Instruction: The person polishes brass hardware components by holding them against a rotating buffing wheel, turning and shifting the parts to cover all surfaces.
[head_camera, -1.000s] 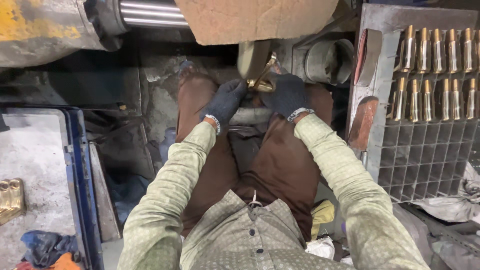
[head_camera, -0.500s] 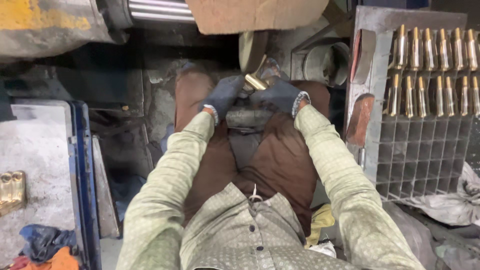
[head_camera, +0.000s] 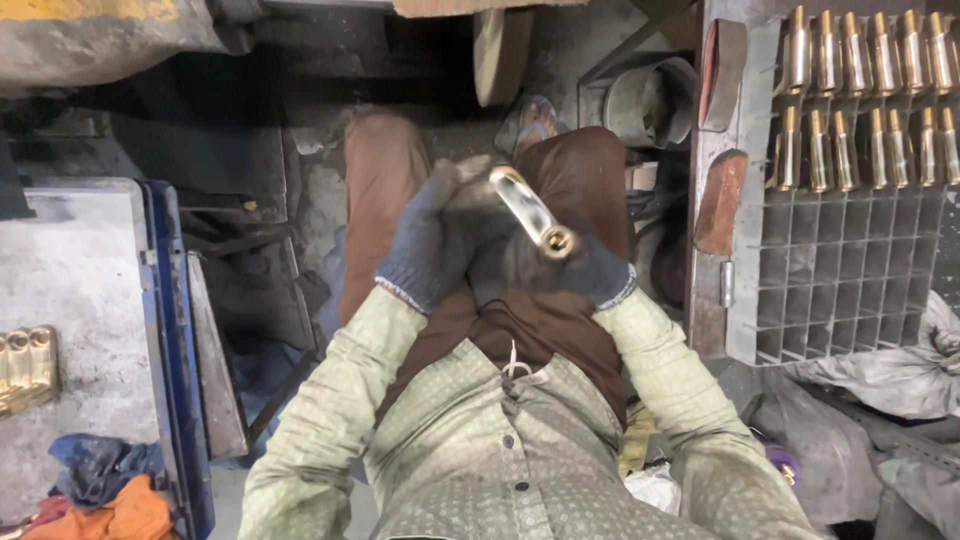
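At the right of the frame stands a grey metal grid tray (head_camera: 830, 290) of square cells. Its two upper rows are filled with upright brass cylindrical pieces (head_camera: 865, 150), and the lower cells show no pieces. Two reddish-brown flat pads (head_camera: 718, 200) lean against the tray's left edge. Behind them sits a round grey metal drum (head_camera: 650, 100). A beige disc-shaped wheel (head_camera: 497, 55) hangs at top centre, straight above the hands. At the left lies a dusty grey bench (head_camera: 70, 300) with a blue metal edge (head_camera: 170, 340), carrying a cluster of brass fittings (head_camera: 25, 370) at the frame's left border. Crumpled orange and blue rags (head_camera: 100, 490) lie in the lower left corner, and grey crumpled cloth (head_camera: 880, 370) lies at lower right.

The hands meet in the middle of the frame over the lap in brown trousers (head_camera: 560, 320). Both wear dark knitted gloves. The left hand (head_camera: 425, 250) is curled shut around the far end of a polished brass tube (head_camera: 533, 213). The right hand (head_camera: 570, 265) is closed beneath its near end, whose open mouth points toward the camera. The tube slants from upper left to lower right, well clear of the wheel.
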